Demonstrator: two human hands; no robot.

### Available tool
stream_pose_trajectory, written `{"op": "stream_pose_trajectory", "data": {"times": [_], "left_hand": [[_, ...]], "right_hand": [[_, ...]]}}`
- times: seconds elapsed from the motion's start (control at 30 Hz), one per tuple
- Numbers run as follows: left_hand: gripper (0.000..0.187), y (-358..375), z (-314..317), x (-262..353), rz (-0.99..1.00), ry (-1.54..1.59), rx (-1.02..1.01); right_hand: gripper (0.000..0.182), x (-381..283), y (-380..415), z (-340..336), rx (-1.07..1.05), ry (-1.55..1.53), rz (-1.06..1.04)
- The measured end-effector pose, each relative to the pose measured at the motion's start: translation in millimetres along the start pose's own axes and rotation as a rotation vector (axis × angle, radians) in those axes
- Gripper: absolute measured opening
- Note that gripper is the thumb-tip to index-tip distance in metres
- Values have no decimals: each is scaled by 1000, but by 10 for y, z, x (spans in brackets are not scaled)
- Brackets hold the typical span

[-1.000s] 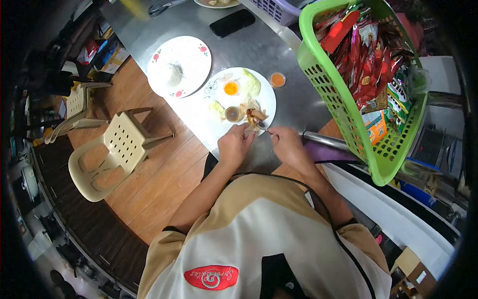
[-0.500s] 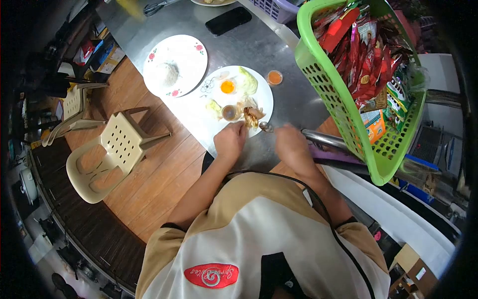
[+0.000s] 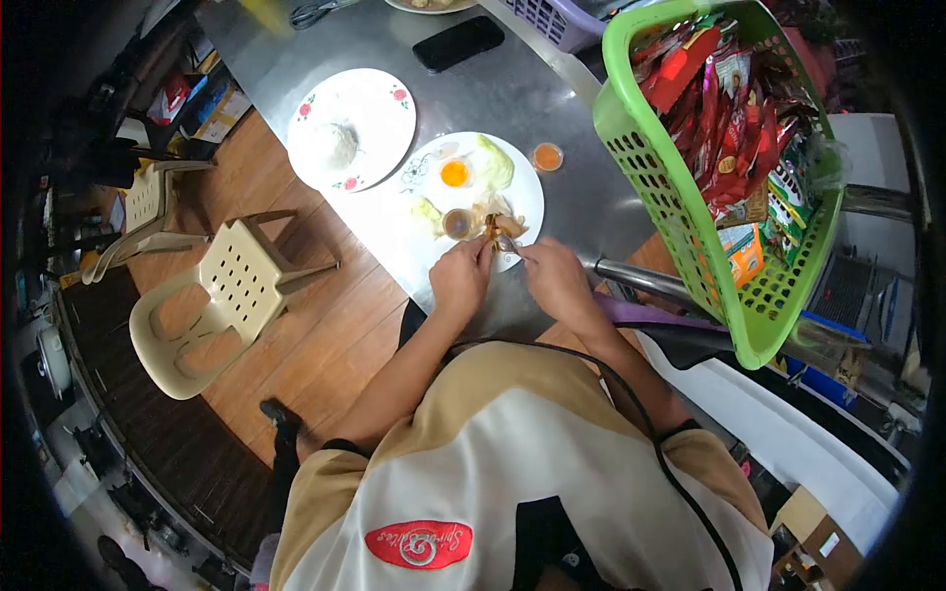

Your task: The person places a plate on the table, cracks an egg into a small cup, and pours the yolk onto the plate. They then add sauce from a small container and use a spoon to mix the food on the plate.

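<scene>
My left hand (image 3: pixel 460 277) is closed at the near edge of a white plate (image 3: pixel 530 187), its fingertips at a browned piece of food (image 3: pixel 507 225); what they grip is too small to tell. In my right hand (image 3: pixel 558 280) is a spoon (image 3: pixel 506 243), its bowl touching that food. The same plate bears a fried egg (image 3: pixel 454 173), lettuce (image 3: pixel 498 170) and a small cup of brown sauce (image 3: pixel 457 225). Beyond its right rim stands a cup of orange sauce (image 3: pixel 547 157). Rice (image 3: pixel 335 146) sits on a flowered plate (image 3: pixel 379 94) to the left.
A green basket (image 3: pixel 645 167) full of packets (image 3: pixel 724 128) stands on the right. A black phone (image 3: pixel 458 44) lies on the metal table (image 3: pixel 591 128) at the back, near a purple basket (image 3: pixel 552 22). Plastic chairs (image 3: pixel 241 271) stand left, and someone's foot (image 3: pixel 280 412) shows on the floor.
My right hand has moved left with the spoon, whose bowl is now at the browned food. A leg and foot have appeared at the lower left.
</scene>
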State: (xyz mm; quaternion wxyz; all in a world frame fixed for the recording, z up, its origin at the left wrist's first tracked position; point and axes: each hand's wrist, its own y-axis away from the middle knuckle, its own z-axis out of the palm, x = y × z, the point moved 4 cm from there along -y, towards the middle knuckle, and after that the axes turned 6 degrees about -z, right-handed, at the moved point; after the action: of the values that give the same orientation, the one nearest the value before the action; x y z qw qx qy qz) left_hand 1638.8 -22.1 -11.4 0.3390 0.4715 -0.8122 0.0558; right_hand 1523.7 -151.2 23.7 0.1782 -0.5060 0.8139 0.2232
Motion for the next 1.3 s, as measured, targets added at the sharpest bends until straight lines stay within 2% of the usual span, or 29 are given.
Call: {"op": "stream_pose_trajectory", "data": {"times": [0.1, 0.2, 0.27, 0.37, 0.5, 0.63, 0.7, 0.77, 0.83, 0.87, 0.9, 0.97, 1.13, 1.3], "left_hand": [[20, 36, -22, 13, 26, 62, 52], [20, 64, -60, 22, -48, 150, 45], [22, 79, -180, 97, -76, 127, 7], [22, 167, -341, 181, -89, 150, 6], [16, 256, -443, 105, 8, 360, 151], [15, 193, -472, -123, 3, 438, 148], [15, 239, -431, -339, -125, 584, 113], [18, 239, -510, -451, -149, 597, 125], [21, 207, -604, -548, -169, 622, 290], [24, 180, -642, -638, -158, 531, 323], [24, 156, -634, -727, -155, 532, 325], [25, 116, -579, -947, -314, 673, 300], [26, 153, -713, -1031, -262, 747, 245], [21, 436, -845, -1382, -336, 798, 190]], "right_hand": [[21, 49, 53, 29, 66, -153, -38], [22, 110, 104, 39, 43, -300, 76], [24, 111, 148, 2, -57, -430, 216], [25, 89, 184, -75, -45, -467, 232], [26, 100, 233, -139, 6, -487, 226], [25, 90, 185, -268, 42, -438, 191], [24, 103, 218, -301, 48, -381, 184], [23, 83, 170, -354, 43, -379, 134], [23, 138, 144, -332, 54, -357, 112], [22, 133, 145, -311, 64, -345, 95], [22, 131, 143, -308, 67, -343, 93], [22, 65, 132, -357, 83, -329, 116], [23, 2, 127, -433, 124, -318, 66], [22, -56, 180, -545, 131, -372, 93]]}}
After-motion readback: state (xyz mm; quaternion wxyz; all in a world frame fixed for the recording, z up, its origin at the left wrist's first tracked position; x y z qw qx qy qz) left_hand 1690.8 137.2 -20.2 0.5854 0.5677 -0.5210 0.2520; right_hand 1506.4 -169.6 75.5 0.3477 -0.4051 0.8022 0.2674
